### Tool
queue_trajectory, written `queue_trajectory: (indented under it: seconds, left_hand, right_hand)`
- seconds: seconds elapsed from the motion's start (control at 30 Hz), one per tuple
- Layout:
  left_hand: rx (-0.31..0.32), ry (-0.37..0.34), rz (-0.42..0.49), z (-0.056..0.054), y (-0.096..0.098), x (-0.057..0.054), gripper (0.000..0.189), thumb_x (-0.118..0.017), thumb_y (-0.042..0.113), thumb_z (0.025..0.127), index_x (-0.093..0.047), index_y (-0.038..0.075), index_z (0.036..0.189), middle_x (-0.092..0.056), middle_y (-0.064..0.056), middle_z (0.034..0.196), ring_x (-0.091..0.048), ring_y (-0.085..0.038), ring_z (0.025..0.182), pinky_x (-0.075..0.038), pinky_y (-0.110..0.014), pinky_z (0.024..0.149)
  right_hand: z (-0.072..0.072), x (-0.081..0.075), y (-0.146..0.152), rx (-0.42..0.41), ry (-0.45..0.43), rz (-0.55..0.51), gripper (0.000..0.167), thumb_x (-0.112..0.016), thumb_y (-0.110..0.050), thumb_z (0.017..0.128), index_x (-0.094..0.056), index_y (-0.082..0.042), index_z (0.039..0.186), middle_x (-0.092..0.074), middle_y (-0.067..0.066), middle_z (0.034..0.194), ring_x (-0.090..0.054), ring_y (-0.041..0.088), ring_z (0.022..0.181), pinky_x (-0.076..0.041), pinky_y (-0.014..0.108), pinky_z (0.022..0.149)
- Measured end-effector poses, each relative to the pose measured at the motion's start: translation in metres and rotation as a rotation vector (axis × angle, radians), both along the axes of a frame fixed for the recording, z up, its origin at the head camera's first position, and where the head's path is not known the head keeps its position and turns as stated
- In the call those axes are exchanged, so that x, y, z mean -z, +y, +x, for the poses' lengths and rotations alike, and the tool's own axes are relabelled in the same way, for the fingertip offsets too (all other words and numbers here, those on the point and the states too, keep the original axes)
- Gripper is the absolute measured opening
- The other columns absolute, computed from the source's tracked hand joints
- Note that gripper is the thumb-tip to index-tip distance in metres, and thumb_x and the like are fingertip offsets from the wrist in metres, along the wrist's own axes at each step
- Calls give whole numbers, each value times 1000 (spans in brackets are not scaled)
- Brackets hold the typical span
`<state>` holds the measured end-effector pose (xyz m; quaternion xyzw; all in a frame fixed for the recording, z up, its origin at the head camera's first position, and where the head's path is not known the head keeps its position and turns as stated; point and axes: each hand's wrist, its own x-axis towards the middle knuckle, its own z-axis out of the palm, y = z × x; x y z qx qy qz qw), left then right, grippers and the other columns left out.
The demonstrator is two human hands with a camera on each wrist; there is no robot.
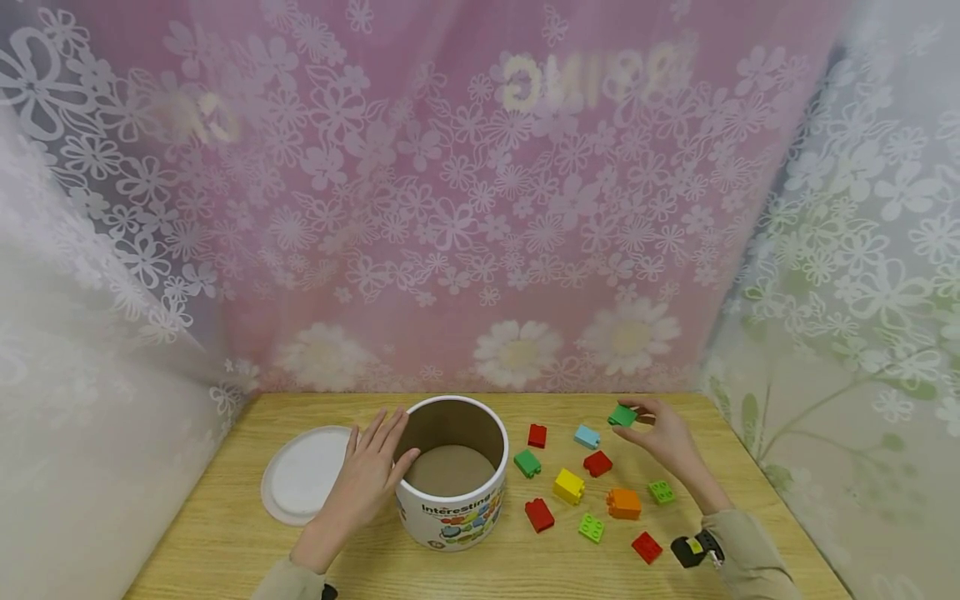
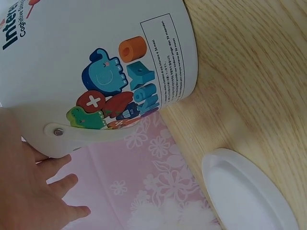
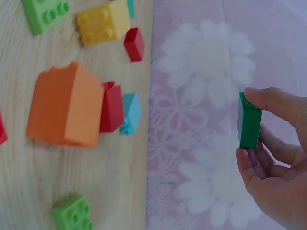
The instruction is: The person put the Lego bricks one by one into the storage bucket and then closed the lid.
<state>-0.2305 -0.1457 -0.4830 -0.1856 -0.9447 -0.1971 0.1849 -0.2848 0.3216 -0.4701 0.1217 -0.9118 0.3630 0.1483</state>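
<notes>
A white printed bucket (image 1: 450, 521) stands upright at the middle of the table, its mouth uncovered and its inside floor bare. Against its left rim rests my left hand (image 1: 371, 467), fingers spread and straight; the left wrist view shows the same hand (image 2: 38, 191) beside the bucket's handle joint. Over at the back right, my right hand (image 1: 663, 433) pinches a green building block (image 1: 622, 416) between thumb and fingers. In the right wrist view that green block (image 3: 249, 120) is held at its two ends, against the curtain behind.
A white lid (image 1: 300, 479) lies left of the bucket. Several blocks spread across the table's right half, among them a yellow block (image 1: 568, 487), an orange block (image 1: 624, 503), a light blue block (image 1: 587, 437) and a red block (image 1: 647, 547). Floral curtains (image 1: 450, 208) enclose the table.
</notes>
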Motion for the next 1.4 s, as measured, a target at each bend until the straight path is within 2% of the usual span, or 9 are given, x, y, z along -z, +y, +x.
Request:
queue_trajectory:
  seconds: [0.2, 0.43, 0.6, 0.83, 1.03, 1.23, 1.4]
  left_hand:
    - [0, -13, -27, 2, 0, -3, 64, -57, 38, 104, -41, 3, 155, -40, -14, 159, -30, -39, 150, -14, -69, 118]
    - [-9, -38, -63, 3, 0, -7, 65, -55, 40, 104, -40, 3, 155, -39, -13, 160, -28, -36, 151, -13, -67, 120]
    - [-7, -24, -71, 3, 0, -7, 65, -55, 40, 104, -41, 2, 155, -40, -14, 159, -29, -36, 150, -14, -68, 119]
    - [-11, -17, -63, 4, 1, -7, 64, -56, 39, 104, -42, 2, 154, -40, -13, 160, -29, -36, 151, -14, -67, 119]
    - [-9, -19, -61, 2, 1, -5, 64, -55, 39, 104, -41, 3, 155, -39, -12, 160, -28, -35, 151, -13, -67, 119]
    - [-10, -37, -70, 2, 1, -5, 65, -50, 43, 106, -39, 4, 156, -37, -11, 161, -27, -35, 151, -12, -66, 120]
    - [-12, -40, -72, 2, 0, -6, 65, -50, 43, 106, -38, 3, 156, -37, -12, 162, -27, -36, 151, -11, -66, 120]
  right_hand:
    - [3, -10, -14, -30, 24, -4, 45, -82, -12, 86, -67, 0, 127, -66, 17, 116, -62, 33, 101, -55, 52, 92]
    - [3, -20, -35, -85, 9, -41, 44, -82, -9, 86, -67, 1, 126, -64, 18, 116, -63, 35, 105, -55, 52, 93]
    - [3, -29, -52, -101, 8, -20, 43, -82, -13, 86, -68, 0, 125, -65, 18, 115, -63, 36, 105, -56, 52, 93]
    - [4, -40, -79, -160, -19, -79, 45, -81, -10, 87, -67, -1, 128, -62, 17, 118, -62, 35, 106, -55, 50, 94]
    - [1, -45, -103, -191, -5, -69, 45, -82, -12, 86, -68, -5, 128, -64, 15, 119, -64, 33, 105, -56, 48, 93]
    - [-2, -47, -125, -256, 9, -88, 44, -83, -11, 85, -68, -3, 125, -65, 16, 120, -64, 33, 104, -57, 45, 92]
    - [-5, -48, -142, -292, -12, -106, 41, -83, -11, 85, -69, -3, 122, -65, 14, 119, -62, 29, 102, -57, 45, 92]
